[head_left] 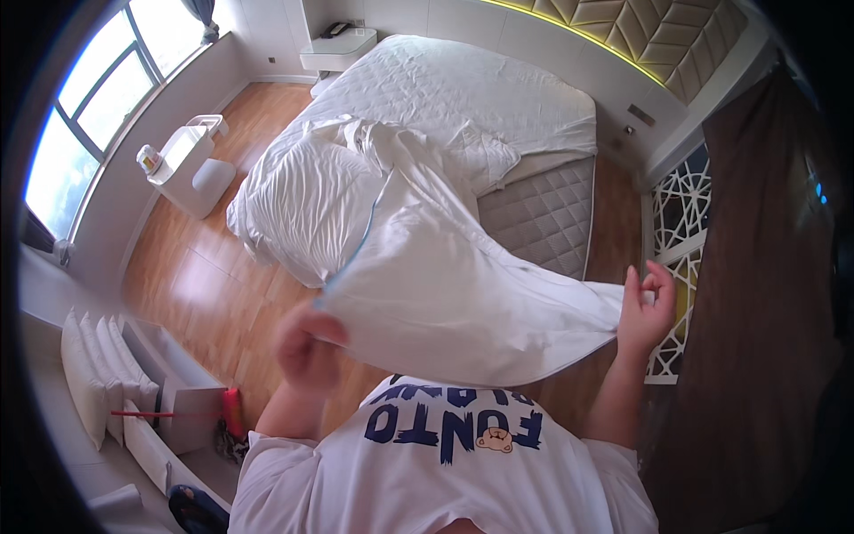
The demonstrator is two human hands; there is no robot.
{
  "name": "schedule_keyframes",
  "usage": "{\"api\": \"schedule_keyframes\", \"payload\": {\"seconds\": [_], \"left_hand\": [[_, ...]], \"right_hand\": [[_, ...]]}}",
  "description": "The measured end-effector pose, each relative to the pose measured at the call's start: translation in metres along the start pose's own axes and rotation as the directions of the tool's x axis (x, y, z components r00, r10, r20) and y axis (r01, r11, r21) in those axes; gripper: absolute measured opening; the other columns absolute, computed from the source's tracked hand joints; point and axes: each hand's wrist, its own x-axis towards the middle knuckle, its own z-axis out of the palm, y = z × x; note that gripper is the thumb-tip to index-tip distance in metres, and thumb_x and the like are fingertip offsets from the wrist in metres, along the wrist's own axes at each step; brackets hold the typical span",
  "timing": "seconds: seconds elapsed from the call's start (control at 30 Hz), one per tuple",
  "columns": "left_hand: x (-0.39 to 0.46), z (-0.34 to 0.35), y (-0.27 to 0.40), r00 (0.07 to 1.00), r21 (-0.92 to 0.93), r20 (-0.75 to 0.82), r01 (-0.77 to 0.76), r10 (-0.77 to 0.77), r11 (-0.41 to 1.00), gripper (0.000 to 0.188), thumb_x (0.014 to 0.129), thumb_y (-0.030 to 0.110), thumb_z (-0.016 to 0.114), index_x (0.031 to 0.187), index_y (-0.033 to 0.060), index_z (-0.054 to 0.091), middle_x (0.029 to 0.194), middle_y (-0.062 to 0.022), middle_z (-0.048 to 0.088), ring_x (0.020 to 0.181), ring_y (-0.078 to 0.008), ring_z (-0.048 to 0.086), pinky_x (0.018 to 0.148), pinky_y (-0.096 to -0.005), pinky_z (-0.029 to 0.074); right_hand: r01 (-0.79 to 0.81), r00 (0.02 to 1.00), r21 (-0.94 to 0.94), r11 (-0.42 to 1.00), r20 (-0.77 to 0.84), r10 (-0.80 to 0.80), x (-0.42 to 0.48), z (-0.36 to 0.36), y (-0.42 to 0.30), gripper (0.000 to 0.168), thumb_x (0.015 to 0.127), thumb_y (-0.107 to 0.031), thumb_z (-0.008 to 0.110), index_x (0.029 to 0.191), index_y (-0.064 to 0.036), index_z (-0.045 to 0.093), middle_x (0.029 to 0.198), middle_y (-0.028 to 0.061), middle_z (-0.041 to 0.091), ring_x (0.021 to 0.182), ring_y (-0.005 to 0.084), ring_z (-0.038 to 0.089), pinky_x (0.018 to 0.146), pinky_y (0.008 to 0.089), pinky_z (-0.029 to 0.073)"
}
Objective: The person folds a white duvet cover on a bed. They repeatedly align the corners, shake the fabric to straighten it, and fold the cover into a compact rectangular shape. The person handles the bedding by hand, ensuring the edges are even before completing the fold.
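Observation:
A white bed sheet or duvet cover (434, 287) hangs stretched between my two hands, with a blue strip along its left edge. My left hand (311, 344), blurred, grips its near left corner. On the right, my right hand (646, 310) pinches the other corner, raised a little higher. The far part of the cloth runs up onto the bed, into a crumpled white heap (313, 193) at the foot. Beyond it a wrinkled white fitted sheet (460, 80) covers most of the mattress. A grey quilted mattress corner (544, 210) lies bare at the right.
A white side table (183, 160) with a cup stands left of the bed. Behind, a nightstand (340, 50) holds a telephone. White pillows (100, 374) line a sofa (50, 400) at lower left. At right are a dark curtain (754, 280) and a white lattice screen (677, 220).

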Motion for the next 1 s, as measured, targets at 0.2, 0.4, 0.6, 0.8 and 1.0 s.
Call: {"api": "schedule_keyframes", "payload": {"seconds": [0.2, 0.4, 0.6, 0.8, 1.0], "left_hand": [[-0.019, -0.023, 0.009, 0.935, -0.077, -0.312, 0.152, -0.169, 0.985, 0.017, 0.089, -0.006, 0.048, 0.083, 0.0057, 0.058, 0.085, 0.0002, 0.058, 0.077, -0.0076, 0.052, 0.067, -0.0207, 0.04], [-0.071, 0.049, 0.019, 0.911, 0.12, 0.174, 0.357, -0.374, 0.926, 0.023, 0.076, -0.015, 0.053, 0.089, 0.0024, 0.062, 0.088, -0.0053, 0.063, 0.079, -0.0117, 0.061, 0.067, -0.0251, 0.049], [-0.08, 0.173, 0.055, 0.942, 0.277, 0.32, 0.008, -0.1, 0.961, 0.022, 0.071, -0.009, 0.058, 0.088, 0.0038, 0.064, 0.075, -0.0091, 0.062, 0.063, -0.0196, 0.06, 0.057, -0.0291, 0.046], [-0.124, 0.288, 0.069, 0.944, 0.246, 0.326, -0.132, 0.046, 0.96, 0.027, 0.07, -0.007, 0.061, 0.093, 0.0055, 0.067, 0.072, -0.0075, 0.06, 0.057, -0.0187, 0.057, 0.051, -0.0292, 0.044], [-0.135, 0.362, 0.102, 0.554, -0.308, 0.359, -0.689, 0.751, 0.656, 0.017, 0.079, 0.005, 0.068, 0.096, 0.0053, 0.066, 0.088, -0.0082, 0.064, 0.073, -0.0276, 0.063, 0.066, -0.0347, 0.052]], "right_hand": [[-0.286, 0.654, -0.198, 0.938, 0.675, 0.342, -0.004, -0.047, 0.018, 0.05, 0.07, -0.018, 0.083, 0.112, -0.007, 0.058, 0.072, -0.0001, 0.046, 0.068, 0.0117, 0.045, 0.061, 0.029, 0.042], [-0.443, 0.659, 0.396, 0.804, 0.752, -0.007, -0.06, -0.016, -0.013, 0.074, 0.059, -0.024, 0.09, 0.125, -0.012, 0.058, 0.086, -0.0044, 0.047, 0.075, 0.0095, 0.044, 0.069, 0.0246, 0.041], [0.042, 0.505, 0.493, 0.869, 0.74, -0.444, -0.074, -0.06, -0.087, 0.09, 0.062, -0.037, 0.085, 0.136, -0.006, 0.044, 0.116, 0.0175, 0.055, 0.103, 0.0361, 0.059, 0.083, 0.0408, 0.05], [0.235, 0.625, 0.463, 0.854, 0.601, -0.498, -0.068, -0.111, 0.019, 0.043, 0.073, -0.011, 0.071, 0.115, -0.009, 0.059, 0.096, 0.0131, 0.066, 0.082, 0.0327, 0.065, 0.069, 0.0377, 0.053], [0.49, 0.622, 0.664, 0.565, 0.188, -0.76, -0.002, -0.26, 0.067, 0.016, 0.076, -0.022, 0.069, 0.082, -0.008, 0.067, 0.071, 0.0036, 0.066, 0.057, 0.0197, 0.063, 0.05, 0.0311, 0.047]]}}
